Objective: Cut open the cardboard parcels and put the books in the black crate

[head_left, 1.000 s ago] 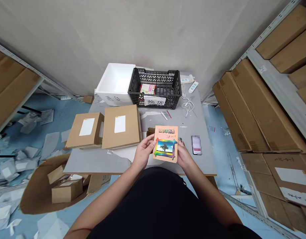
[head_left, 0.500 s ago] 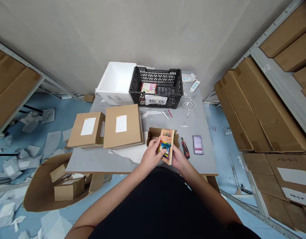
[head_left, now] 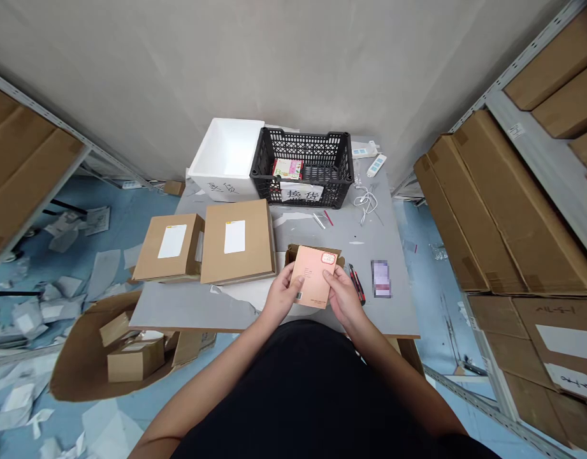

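A small pink book (head_left: 314, 278) is held up between my two hands, its plain side with a red stamp-like mark and a barcode facing me. My left hand (head_left: 283, 292) grips its left edge, thumb on the cover. On the right edge, my right hand (head_left: 345, 294) pinches it the same way. Behind the book stands an open cardboard box (head_left: 290, 254), mostly hidden. A red and black utility knife (head_left: 356, 284) lies just right of my right hand, and a phone (head_left: 381, 278) with a blurred screen rests further right.
Two closed cartons, a small one (head_left: 147, 258) and a larger one (head_left: 217, 255), sit on the table's left. Behind them are a white foam box (head_left: 204, 156) and a black plastic crate (head_left: 338, 185) with a book inside. A white cable (head_left: 366, 203) lies at the right.
The book has been turned over: its picture cover faced me before, now its plain pink side does. My right hand has come round to its right edge.
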A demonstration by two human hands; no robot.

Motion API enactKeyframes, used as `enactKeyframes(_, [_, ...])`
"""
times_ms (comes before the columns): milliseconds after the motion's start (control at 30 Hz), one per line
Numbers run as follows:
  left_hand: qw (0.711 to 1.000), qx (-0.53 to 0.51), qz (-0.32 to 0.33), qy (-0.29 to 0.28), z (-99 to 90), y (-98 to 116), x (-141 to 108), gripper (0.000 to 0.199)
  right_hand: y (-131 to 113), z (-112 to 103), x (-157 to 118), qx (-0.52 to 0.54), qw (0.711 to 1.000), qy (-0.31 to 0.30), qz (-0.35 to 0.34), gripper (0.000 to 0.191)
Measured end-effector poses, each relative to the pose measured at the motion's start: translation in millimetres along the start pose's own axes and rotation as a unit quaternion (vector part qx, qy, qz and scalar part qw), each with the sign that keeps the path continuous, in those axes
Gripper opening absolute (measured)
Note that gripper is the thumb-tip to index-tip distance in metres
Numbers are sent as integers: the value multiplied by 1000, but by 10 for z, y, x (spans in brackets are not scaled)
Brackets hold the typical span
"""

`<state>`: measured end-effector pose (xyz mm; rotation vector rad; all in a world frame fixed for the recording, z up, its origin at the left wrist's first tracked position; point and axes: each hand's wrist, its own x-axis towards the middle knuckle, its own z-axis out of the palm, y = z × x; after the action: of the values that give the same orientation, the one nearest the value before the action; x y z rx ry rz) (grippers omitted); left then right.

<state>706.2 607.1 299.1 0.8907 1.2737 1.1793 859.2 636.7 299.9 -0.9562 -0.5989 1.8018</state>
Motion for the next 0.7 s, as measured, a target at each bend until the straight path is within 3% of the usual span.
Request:
enactKeyframes(133, [999, -33, -11, 41, -23, -61, 36, 51, -57, 7, -49, -12, 1000, -17, 10, 30])
enactKeyframes(233, [996, -85, -15, 14, 18, -83, 29, 48, -40, -25, -1, -16, 999, -20, 21, 31])
enactKeyframes(333, [996, -90, -16, -8, 85, -91, 14, 61, 14, -77, 91, -10, 996, -21, 83, 36])
enactKeyframes(433, [1000, -2, -13, -18, 128, -91, 18, 76, 98, -97, 154, 9, 978, -80, 192, 38])
enactKeyframes(500, [995, 101, 6, -17, 132, -77, 37, 75, 177, -77, 161, 18, 964, -115, 238, 40])
enactKeyframes(600, [959, 282, 14, -8, 107, -23, 84, 70, 308, -23, 142, 28, 966, -98, 238, 37])
enactKeyframes(700, [917, 399, 15, -13, 56, 53, 130, 62, 376, 3, 128, 41, 980, -51, 190, 34])
